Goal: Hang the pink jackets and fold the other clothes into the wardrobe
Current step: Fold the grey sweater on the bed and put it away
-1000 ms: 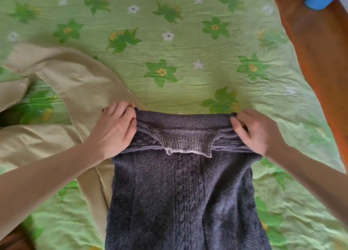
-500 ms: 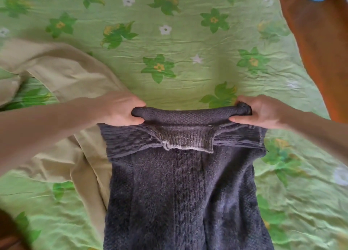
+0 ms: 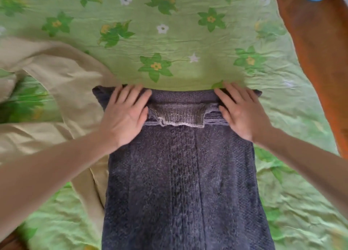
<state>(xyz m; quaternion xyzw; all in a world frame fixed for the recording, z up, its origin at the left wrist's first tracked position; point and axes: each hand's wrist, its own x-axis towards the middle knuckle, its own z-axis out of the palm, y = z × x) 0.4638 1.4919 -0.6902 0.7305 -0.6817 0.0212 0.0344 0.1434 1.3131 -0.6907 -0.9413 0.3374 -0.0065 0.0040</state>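
Head view: one dark grey knitted sweater lay flat on the bed's green flowered sheet. The left hand and right hand, fingers straight, pressed its folded far edge. One beige garment lay partly beneath it, leftward. No writing was legible.

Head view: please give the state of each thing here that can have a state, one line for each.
Grey knitted sweater: lying flat on the bed, its top edge folded over, collar showing.
Left hand: open, fingers straight, pressing the sweater's top left corner.
Right hand: open, fingers straight, pressing the top right corner.
Beige garment: spread out unfolded, partly under the sweater's left side.
Green flowered bedsheet: spread out, wrinkled.
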